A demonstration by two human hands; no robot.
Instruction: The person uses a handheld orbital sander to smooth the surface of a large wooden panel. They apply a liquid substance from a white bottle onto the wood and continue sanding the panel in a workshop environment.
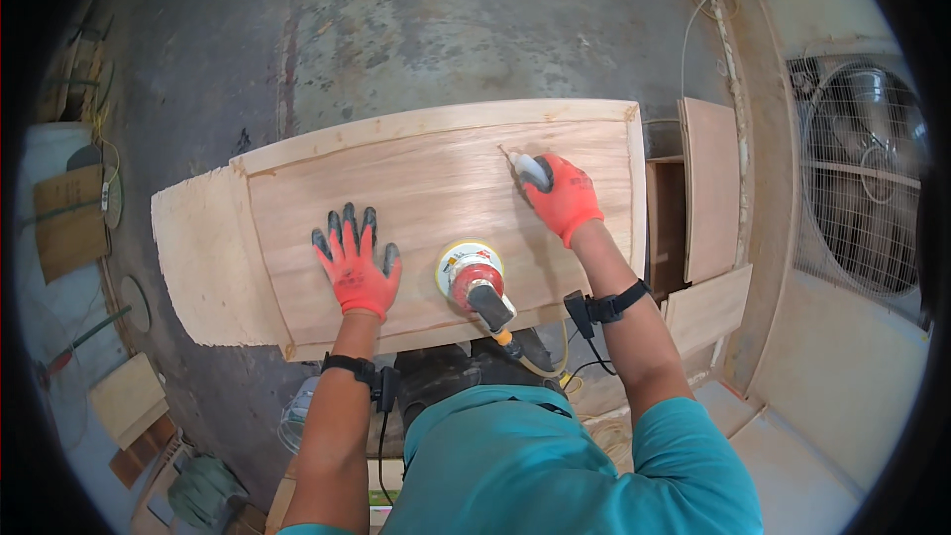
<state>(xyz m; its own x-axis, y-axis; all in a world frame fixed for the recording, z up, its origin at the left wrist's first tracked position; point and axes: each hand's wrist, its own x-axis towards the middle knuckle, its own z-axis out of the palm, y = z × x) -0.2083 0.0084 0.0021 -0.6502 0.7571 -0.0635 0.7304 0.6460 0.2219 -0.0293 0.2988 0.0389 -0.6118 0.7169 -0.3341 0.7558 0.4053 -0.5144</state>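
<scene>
A pale wooden panel (416, 178) with a lighter frame around its edges lies in front of me. My left hand (359, 263), in a red glove with dark fingertips, rests on its left part with the fingers spread. Gloved the same way, my right hand (560, 195) is closed around a small white bottle (527, 171) over the right half of the panel. The bottle's narrow tip points up and left, near a short brown mark on the wood. Between my hands, nearer to me, sits a red and grey disc sander (475, 282) with a hose at its rear.
At the right, wooden boards (709, 193) lean beside an open wooden box (666, 223), and a large caged fan (864, 178) is set in the wall. Cardboard (71, 221) and boards stand along the left side. A sander hose (540, 369) runs past my waist.
</scene>
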